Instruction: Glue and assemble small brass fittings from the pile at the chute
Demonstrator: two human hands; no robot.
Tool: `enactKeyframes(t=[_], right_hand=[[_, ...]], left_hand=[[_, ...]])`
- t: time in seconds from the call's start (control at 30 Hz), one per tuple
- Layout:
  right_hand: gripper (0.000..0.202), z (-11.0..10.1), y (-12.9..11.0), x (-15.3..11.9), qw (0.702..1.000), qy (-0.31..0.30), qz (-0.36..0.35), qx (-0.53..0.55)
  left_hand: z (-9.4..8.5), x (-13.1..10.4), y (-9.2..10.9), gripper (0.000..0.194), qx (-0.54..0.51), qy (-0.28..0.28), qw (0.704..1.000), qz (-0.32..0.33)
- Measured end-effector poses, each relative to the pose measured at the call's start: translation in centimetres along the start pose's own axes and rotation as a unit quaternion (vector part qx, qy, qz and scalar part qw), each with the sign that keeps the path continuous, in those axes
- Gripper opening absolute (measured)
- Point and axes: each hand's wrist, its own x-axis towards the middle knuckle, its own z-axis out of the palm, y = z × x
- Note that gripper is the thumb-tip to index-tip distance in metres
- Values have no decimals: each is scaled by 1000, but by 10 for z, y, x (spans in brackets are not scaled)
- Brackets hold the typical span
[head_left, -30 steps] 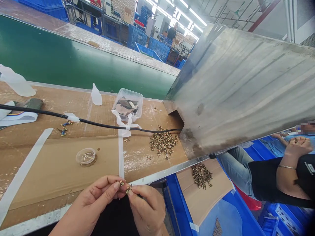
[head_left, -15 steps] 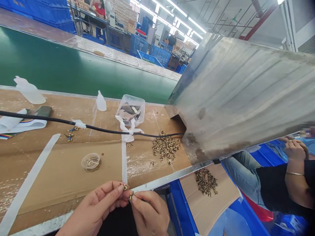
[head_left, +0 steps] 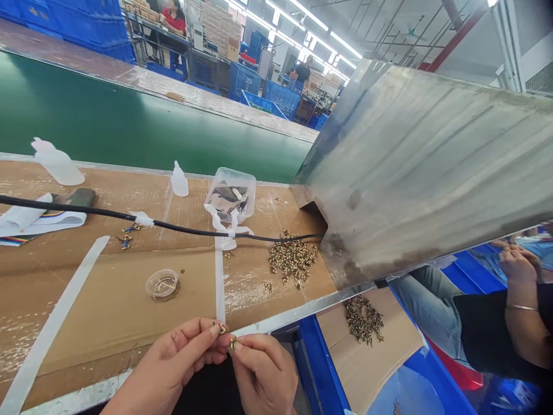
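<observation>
My left hand (head_left: 185,357) pinches a small brass-and-dark metal part (head_left: 222,329) between thumb and forefinger, near the bench's front edge. Close beside it, my right hand (head_left: 265,369) grips a second small brass-coloured part (head_left: 233,343) in its fingertips. The two hands nearly meet; whether the parts touch I cannot tell. Beyond them on the cardboard bench top lies a pile of similar small brass-and-black parts (head_left: 292,258). A round clear plastic cup (head_left: 162,285) stands left of the pile, with thin pale strips or liquid inside that I cannot make out.
A black cable (head_left: 185,230) crosses the bench into a metal panel (head_left: 415,173) on the right. Behind it are a clear tub (head_left: 231,193) and two white bottles (head_left: 179,180). Another pile of parts (head_left: 363,320) lies on cardboard at right, near a seated co-worker (head_left: 484,323).
The view has shifted very slightly. Both hands keep their pinch on the small parts, close together, with hardly any visible movement.
</observation>
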Motion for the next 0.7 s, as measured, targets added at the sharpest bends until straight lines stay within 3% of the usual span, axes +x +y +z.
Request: enactKeyframes(t=[0.7], right_hand=[[9, 2, -3, 4, 997, -4, 54, 52]], left_hand=[[3, 2, 0, 38, 16, 8, 1000, 3]])
